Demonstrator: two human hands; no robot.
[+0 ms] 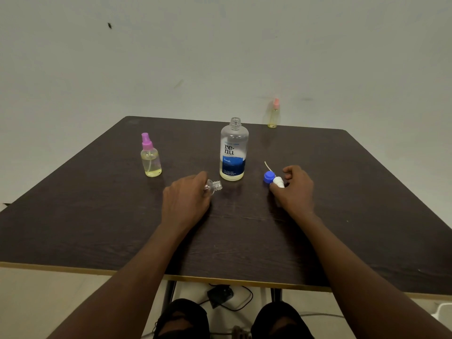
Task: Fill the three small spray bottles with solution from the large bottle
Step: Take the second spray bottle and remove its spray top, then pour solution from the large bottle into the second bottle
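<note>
One bottle remains, I judge: left hand [186,201] grips the small bottle [215,186] (uncapped, tilted), right hand [297,192] pinches its spray top [277,181]. Next: pour from the large bottle [232,152] beyond the fingertips.

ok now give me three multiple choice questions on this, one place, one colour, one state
1. Relative to the large bottle, the purple-topped spray bottle stands: A to its right B to its left C behind it
2. The spray head in the right hand is: A blue and white B red C black
3. The small clear bottle in the left hand is: A capped B upside down C uncapped
Answers: 1 B, it shows leftward of the large bottle; 2 A, blue collar with a white tip; 3 C, its bare threaded neck shows.
</note>
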